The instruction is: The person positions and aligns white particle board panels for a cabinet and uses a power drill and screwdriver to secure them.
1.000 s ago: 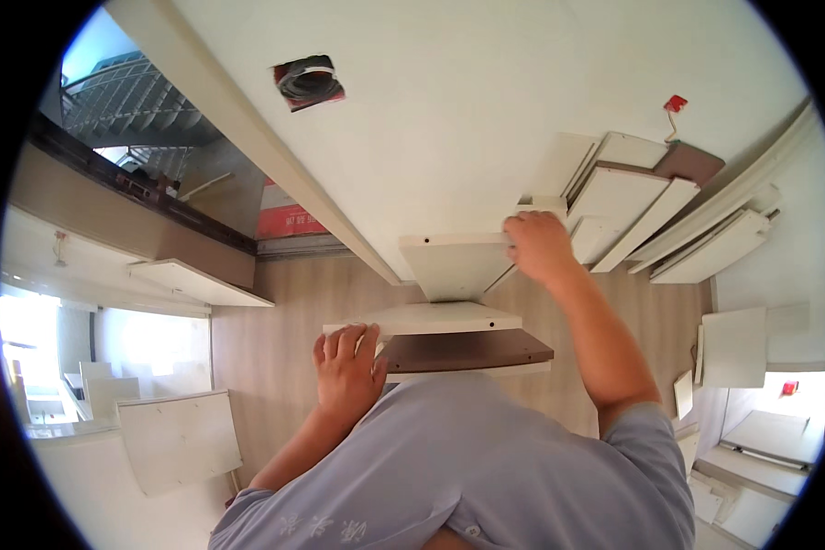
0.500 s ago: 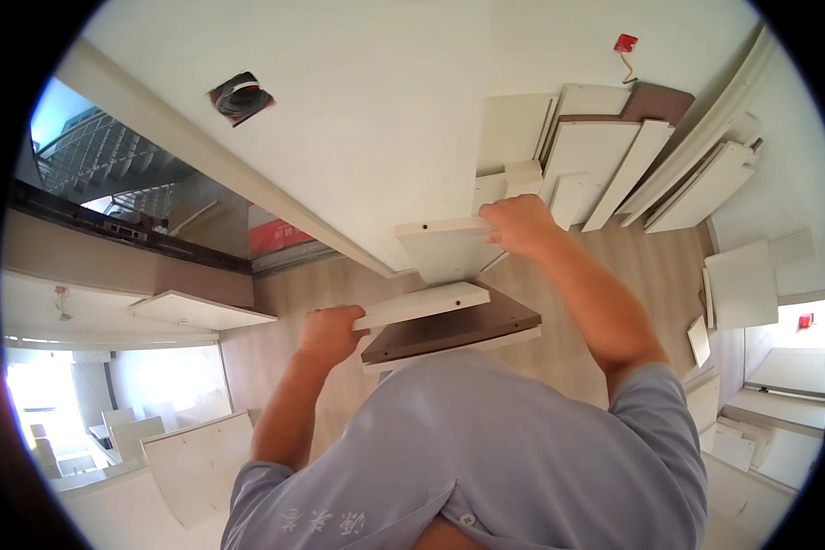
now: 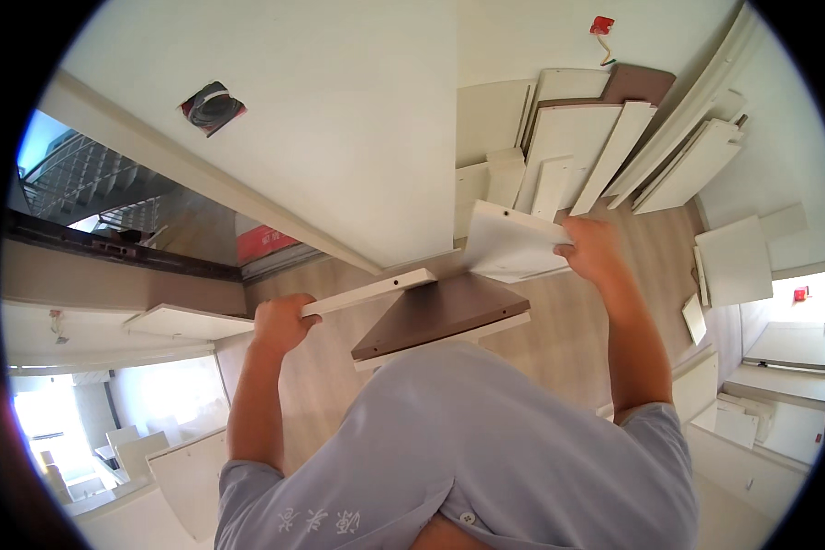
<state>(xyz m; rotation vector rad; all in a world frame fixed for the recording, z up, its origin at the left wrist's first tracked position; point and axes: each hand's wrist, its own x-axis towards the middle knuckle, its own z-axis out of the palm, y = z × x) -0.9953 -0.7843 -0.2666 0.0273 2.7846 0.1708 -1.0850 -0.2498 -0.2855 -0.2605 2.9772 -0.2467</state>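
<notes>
My left hand [image 3: 284, 324] is closed round the outer end of a white panel [image 3: 367, 293], its top edge showing one dark hole near the far end. On the other side, my right hand [image 3: 589, 247] grips the corner of another white panel [image 3: 513, 243], which also has a dark hole in its edge. Between the two, close to my body, a brown panel [image 3: 445, 316] stands with small holes along its near edge. A white board [image 3: 513, 323] lies against its near side. The lower parts of the held panels are partly hidden.
Several white boards [image 3: 568, 151] and a brown one [image 3: 640, 84] lean on the wall at the far right, with more boards [image 3: 692, 170] beside them. A dark wall opening [image 3: 213, 108] holds coiled cable. On the left is a window onto stairs [image 3: 110, 192].
My hands have moved apart, the left one outward to the left and the right one to the right. Both white panels have swung outward, uncovering more of the brown panel.
</notes>
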